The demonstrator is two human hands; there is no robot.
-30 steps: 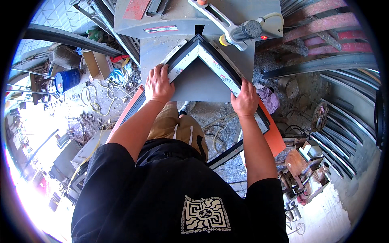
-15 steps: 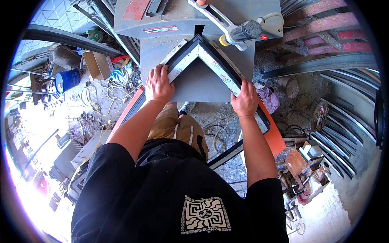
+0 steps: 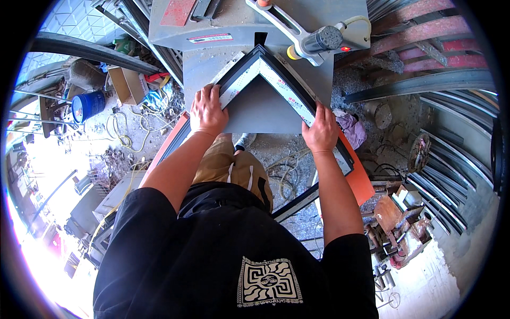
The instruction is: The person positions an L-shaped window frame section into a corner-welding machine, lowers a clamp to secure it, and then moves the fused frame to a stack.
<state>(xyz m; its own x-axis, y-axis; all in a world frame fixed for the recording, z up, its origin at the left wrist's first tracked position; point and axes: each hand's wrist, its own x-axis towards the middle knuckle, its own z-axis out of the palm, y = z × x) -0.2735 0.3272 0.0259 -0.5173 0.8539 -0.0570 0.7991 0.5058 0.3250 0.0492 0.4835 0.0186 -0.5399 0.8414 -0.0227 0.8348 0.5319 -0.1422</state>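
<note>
While the black-and-white frame (image 3: 287, 94) lay corner-forward on the gray machine's (image 3: 244, 22) table (image 3: 260, 114), the left hand (image 3: 209, 112) grasped one side and the right hand (image 3: 321, 131) the other; apparently stiff, unwieldy and smooth-faced, it seemed best held along both sides.

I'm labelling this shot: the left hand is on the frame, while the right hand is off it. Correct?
Not quite: the head view shows the right hand on the frame too, not off it. The left hand is on it, as you say.
</note>
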